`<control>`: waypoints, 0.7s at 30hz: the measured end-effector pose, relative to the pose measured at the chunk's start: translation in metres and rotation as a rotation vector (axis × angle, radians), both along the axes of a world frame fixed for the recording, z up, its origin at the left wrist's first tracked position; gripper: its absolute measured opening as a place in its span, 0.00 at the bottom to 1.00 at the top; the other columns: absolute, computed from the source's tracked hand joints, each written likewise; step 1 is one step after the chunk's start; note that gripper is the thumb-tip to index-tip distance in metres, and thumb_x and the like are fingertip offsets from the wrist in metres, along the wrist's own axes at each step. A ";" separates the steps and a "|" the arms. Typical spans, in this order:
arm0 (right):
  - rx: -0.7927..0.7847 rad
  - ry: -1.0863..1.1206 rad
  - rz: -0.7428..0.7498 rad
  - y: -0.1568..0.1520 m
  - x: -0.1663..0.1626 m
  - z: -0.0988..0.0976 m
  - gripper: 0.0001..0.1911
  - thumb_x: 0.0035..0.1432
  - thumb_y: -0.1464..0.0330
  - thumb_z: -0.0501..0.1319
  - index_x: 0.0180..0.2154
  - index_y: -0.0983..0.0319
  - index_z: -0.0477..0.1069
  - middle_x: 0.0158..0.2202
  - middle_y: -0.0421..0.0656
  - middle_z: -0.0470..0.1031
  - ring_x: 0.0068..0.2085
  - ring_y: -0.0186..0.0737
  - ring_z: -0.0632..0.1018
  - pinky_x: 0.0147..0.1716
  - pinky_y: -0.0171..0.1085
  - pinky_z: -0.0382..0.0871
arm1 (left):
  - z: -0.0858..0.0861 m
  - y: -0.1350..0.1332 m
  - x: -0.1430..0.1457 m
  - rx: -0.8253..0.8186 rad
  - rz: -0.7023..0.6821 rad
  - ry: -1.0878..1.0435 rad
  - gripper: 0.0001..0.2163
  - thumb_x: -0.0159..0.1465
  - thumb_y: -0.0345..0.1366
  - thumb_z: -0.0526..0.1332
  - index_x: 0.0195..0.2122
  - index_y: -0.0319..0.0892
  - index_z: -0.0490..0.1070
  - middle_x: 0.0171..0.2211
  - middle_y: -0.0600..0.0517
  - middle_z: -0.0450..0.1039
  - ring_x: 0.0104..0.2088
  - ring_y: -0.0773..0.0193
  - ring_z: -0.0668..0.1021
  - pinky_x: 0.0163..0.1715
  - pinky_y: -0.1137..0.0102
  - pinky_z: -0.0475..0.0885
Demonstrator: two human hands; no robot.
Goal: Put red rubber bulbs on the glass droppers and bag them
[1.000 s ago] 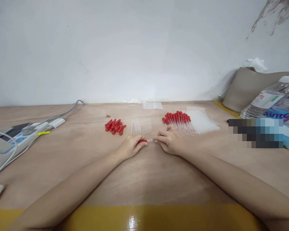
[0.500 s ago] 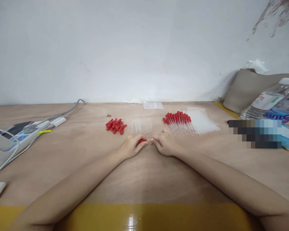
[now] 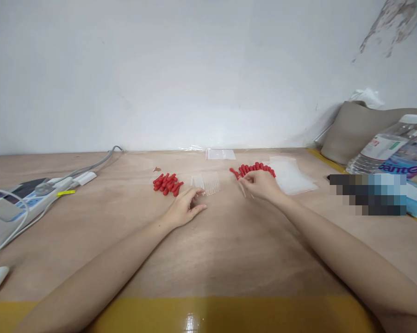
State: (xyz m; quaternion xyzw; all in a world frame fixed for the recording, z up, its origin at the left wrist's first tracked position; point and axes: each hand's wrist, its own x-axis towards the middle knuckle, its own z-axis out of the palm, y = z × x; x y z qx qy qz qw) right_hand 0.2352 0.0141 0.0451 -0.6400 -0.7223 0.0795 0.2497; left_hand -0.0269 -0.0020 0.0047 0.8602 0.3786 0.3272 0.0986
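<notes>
My left hand [image 3: 184, 207] rests on the wooden table [image 3: 208, 249], fingers spread and holding nothing, just in front of a row of clear glass tubes [image 3: 208, 182]. A pile of loose red rubber bulbs [image 3: 166, 182] lies to the left of the tubes. My right hand [image 3: 260, 185] is over the row of assembled droppers with red bulbs [image 3: 252, 169], fingers pinched on one assembled dropper whose red bulb [image 3: 234, 172] points left.
Clear plastic bags [image 3: 293, 178] lie right of the droppers, and a small zip bag [image 3: 220, 154] near the wall. A power strip with cables [image 3: 38, 194] is at left. At right are a beige pouch [image 3: 357, 129] and a water bottle [image 3: 385, 145].
The hands were together pushing a red bulb onto a tube. Now my right hand has carried the dropper to the assembled row, and my left hand has let go and opened.
</notes>
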 end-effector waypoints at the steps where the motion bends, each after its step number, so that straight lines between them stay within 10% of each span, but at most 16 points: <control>1: -0.002 -0.016 -0.083 0.006 0.005 0.001 0.16 0.54 0.60 0.53 0.23 0.61 0.72 0.26 0.42 0.75 0.29 0.38 0.73 0.27 0.34 0.58 | 0.000 0.000 0.000 -0.010 -0.006 0.003 0.15 0.59 0.39 0.59 0.45 0.41 0.63 0.37 0.49 0.68 0.33 0.66 0.72 0.31 0.72 0.69; 13: -0.047 -0.340 -0.274 0.045 -0.014 -0.022 0.17 0.54 0.62 0.51 0.30 0.66 0.73 0.30 0.53 0.74 0.35 0.49 0.74 0.37 0.45 0.57 | 0.002 0.001 0.000 -0.067 -0.055 0.010 0.08 0.60 0.38 0.57 0.38 0.41 0.69 0.35 0.50 0.67 0.30 0.67 0.71 0.30 0.71 0.69; 21: 0.039 -0.332 -0.151 0.035 -0.025 -0.017 0.18 0.55 0.60 0.51 0.28 0.64 0.72 0.29 0.51 0.74 0.35 0.49 0.74 0.38 0.46 0.59 | 0.001 0.002 0.001 -0.009 0.030 0.048 0.08 0.59 0.39 0.58 0.35 0.41 0.70 0.32 0.50 0.66 0.30 0.65 0.69 0.32 0.69 0.67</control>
